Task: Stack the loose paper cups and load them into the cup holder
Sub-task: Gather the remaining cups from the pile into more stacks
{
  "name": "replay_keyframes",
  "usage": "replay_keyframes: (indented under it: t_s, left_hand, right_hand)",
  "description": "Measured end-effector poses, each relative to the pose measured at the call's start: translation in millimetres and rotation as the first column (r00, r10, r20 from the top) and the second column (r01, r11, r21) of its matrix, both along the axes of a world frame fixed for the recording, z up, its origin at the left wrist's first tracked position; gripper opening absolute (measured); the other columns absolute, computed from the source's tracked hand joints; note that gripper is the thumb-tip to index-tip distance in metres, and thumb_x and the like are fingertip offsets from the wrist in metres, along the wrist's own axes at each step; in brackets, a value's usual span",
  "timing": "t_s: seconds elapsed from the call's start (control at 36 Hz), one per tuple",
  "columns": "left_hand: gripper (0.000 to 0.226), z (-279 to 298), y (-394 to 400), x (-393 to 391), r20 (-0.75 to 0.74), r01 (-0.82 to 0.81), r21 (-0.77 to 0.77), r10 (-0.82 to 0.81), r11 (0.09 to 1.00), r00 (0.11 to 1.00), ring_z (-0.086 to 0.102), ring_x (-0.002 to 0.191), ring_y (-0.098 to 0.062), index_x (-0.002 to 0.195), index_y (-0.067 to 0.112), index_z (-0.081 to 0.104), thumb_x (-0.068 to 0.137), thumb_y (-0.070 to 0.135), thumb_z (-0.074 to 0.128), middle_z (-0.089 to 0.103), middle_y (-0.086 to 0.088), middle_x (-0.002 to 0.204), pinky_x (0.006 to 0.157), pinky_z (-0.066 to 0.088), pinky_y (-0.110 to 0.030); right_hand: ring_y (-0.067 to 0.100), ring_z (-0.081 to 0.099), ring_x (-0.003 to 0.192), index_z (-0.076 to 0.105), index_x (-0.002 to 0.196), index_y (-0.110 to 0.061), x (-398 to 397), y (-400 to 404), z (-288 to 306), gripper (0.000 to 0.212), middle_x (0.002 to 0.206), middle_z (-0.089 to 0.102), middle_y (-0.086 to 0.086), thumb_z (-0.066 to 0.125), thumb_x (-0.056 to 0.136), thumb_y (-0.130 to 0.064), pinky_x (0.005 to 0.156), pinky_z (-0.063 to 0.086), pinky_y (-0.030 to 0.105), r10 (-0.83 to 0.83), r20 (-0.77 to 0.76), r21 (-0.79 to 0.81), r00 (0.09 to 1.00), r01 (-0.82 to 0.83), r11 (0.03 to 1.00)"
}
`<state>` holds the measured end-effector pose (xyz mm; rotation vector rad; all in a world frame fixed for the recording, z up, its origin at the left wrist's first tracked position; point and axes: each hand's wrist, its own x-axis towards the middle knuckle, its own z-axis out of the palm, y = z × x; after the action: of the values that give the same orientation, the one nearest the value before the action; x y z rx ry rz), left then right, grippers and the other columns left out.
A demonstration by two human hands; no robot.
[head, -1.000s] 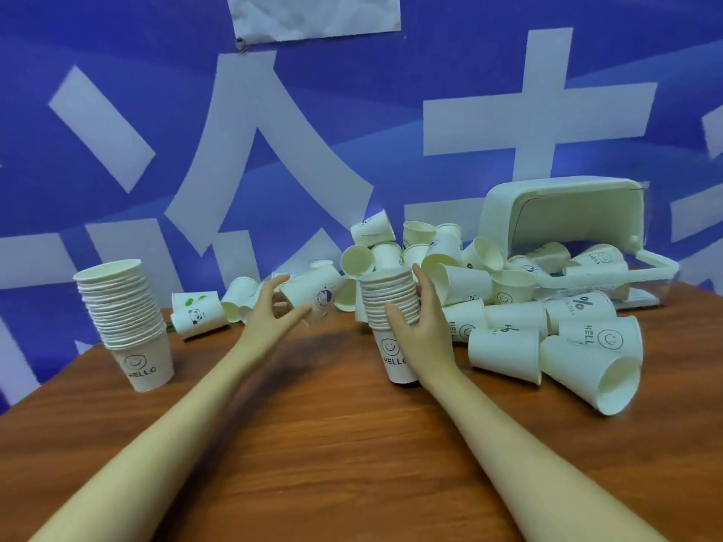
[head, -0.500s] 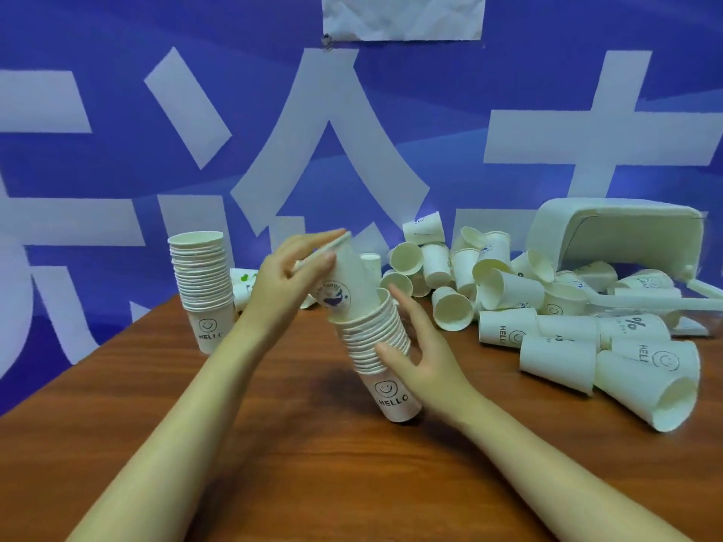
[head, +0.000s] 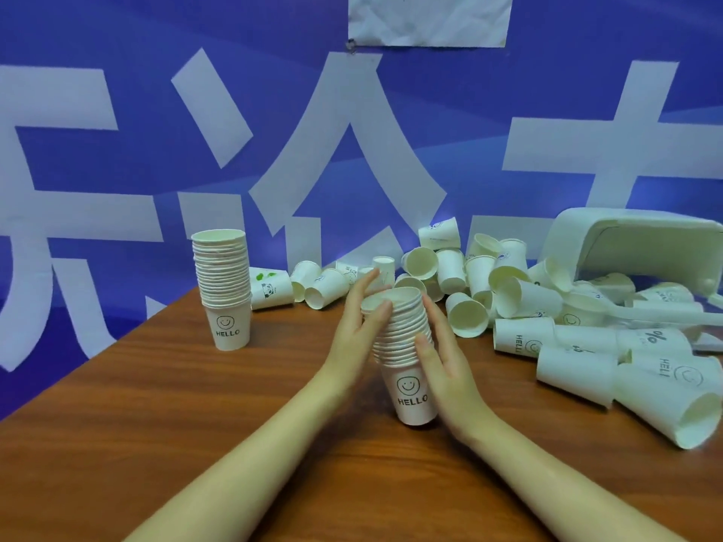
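A stack of white paper cups (head: 409, 389) with a "HELLO" smiley stands on the wooden table (head: 187, 432), slightly tilted. My right hand (head: 444, 359) holds its right side, thumb on the front and fingers behind. My left hand (head: 358, 330) touches the stack's top rims from the left with straight fingers. A taller second stack (head: 225, 283) stands at the back left. Loose cups (head: 465, 312) lie in a pile at the back and right. The white cup holder (head: 626, 244) lies on its side at the far right with cups spilling from it.
A blue wall with large white characters rises right behind the table, with a sheet of paper (head: 428, 17) pinned to it. The table's left edge (head: 117, 338) runs diagonally. A panda-print cup (head: 270, 289) lies beside the tall stack.
My left hand picked a loose cup from the pile, carried it right and dropped it into the stack my right hand holds. The camera has swung left.
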<state>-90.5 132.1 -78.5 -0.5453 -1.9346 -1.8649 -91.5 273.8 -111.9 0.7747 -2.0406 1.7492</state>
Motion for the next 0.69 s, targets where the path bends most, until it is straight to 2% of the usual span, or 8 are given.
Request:
replay_keyframes:
  t_s: [0.11, 0.22, 0.31, 0.36, 0.42, 0.53, 0.58, 0.69]
  left_hand:
    - [0.071, -9, 1, 1, -0.013, -0.028, -0.003, 0.028, 1.000, 1.000, 0.051, 0.116, 0.014, 0.137, 0.033, 0.036, 0.076, 0.041, 0.070, 0.051, 0.023, 0.130, 0.092, 0.041, -0.007]
    - [0.074, 0, -27, -7, -0.044, -0.167, 0.034, 0.168, 0.985, 0.985, 0.050, 0.113, 0.018, 0.138, 0.031, 0.037, 0.077, 0.041, 0.076, 0.051, 0.017, 0.133, 0.091, 0.039, -0.004]
    - [0.084, -2, -53, -14, -0.031, -0.286, 0.050, 0.288, 0.957, 0.957, 0.047, 0.121, 0.010, 0.144, 0.031, 0.033, 0.075, 0.046, 0.078, 0.046, 0.011, 0.141, 0.098, 0.037, -0.009]
    - [0.075, -4, -64, -17, -0.026, -0.345, 0.057, 0.347, 0.937, 0.937, 0.049, 0.117, 0.010, 0.144, 0.027, 0.035, 0.082, 0.032, 0.076, 0.048, 0.010, 0.137, 0.091, 0.037, -0.002]
    - [0.064, -6, -69, -22, -0.032, -0.363, 0.045, 0.365, 0.931, 0.930, 0.049, 0.108, 0.021, 0.140, 0.028, 0.039, 0.085, 0.024, 0.072, 0.051, 0.014, 0.130, 0.084, 0.037, 0.003]
    - [0.069, -13, -72, -27, -0.013, -0.293, 0.036, 0.294, 0.955, 0.956, 0.051, 0.121, 0.006, 0.143, 0.028, 0.039, 0.084, 0.032, 0.074, 0.055, 0.015, 0.133, 0.101, 0.041, -0.022]
    - [0.066, -15, -72, -27, -0.019, -0.278, 0.049, 0.279, 0.959, 0.960, 0.054, 0.119, 0.003, 0.141, 0.028, 0.041, 0.083, 0.032, 0.074, 0.059, 0.013, 0.129, 0.100, 0.043, -0.024]
    - [0.062, -12, -74, -29, -0.026, -0.257, 0.079, 0.259, 0.963, 0.965, 0.059, 0.112, 0.001, 0.136, 0.023, 0.046, 0.080, 0.035, 0.070, 0.064, 0.012, 0.121, 0.095, 0.047, -0.019]
  right_hand:
    - [0.002, 0.034, 0.140, 0.033, 0.149, -0.026, -1, 0, 1, 0.061, 0.151, 0.040, -0.013, 0.044, 0.092, -0.046, 0.117, 0.029, 0.033, 0.012, 0.036, -0.037, 0.999, -0.011, 0.999]
    - [-0.012, 0.035, 0.132, 0.037, 0.142, -0.033, -6, 4, 5, 0.048, 0.145, 0.043, -0.013, 0.040, 0.094, -0.033, 0.101, 0.028, 0.003, -0.048, 0.021, 0.029, 0.999, 0.047, 0.998]
    - [-0.020, 0.035, 0.124, 0.037, 0.143, -0.028, -23, 10, 7, 0.046, 0.144, 0.042, -0.009, 0.044, 0.097, -0.023, 0.092, 0.029, -0.002, -0.118, 0.009, 0.113, 0.993, 0.116, 0.987]
    - [-0.022, 0.036, 0.120, 0.036, 0.141, -0.032, -44, 13, 10, 0.046, 0.146, 0.042, -0.007, 0.050, 0.098, -0.019, 0.095, 0.033, 0.002, -0.166, 0.023, 0.159, 0.986, 0.160, 0.974]
    - [-0.011, 0.038, 0.127, 0.036, 0.140, -0.038, -66, 12, 16, 0.050, 0.145, 0.042, -0.007, 0.055, 0.094, -0.031, 0.108, 0.034, 0.019, -0.211, 0.051, 0.220, 0.976, 0.195, 0.956]
    - [0.012, 0.025, 0.142, 0.025, 0.151, -0.028, -104, 1, 18, 0.080, 0.155, 0.028, -0.002, 0.070, 0.086, -0.040, 0.111, 0.024, 0.029, -0.276, -0.003, 0.500, 0.961, 0.240, 0.832]
    - [0.015, 0.017, 0.146, 0.017, 0.154, -0.026, -119, -9, 14, 0.093, 0.158, 0.021, -0.002, 0.072, 0.082, -0.045, 0.116, 0.022, 0.035, -0.252, -0.028, 0.595, 0.967, 0.219, 0.774]
    - [0.025, 0.041, 0.132, 0.020, 0.152, -0.026, -137, -27, 3, 0.093, 0.144, 0.045, 0.006, 0.069, 0.077, -0.054, 0.103, 0.039, 0.043, -0.257, -0.208, 0.792, 0.944, 0.317, 0.521]
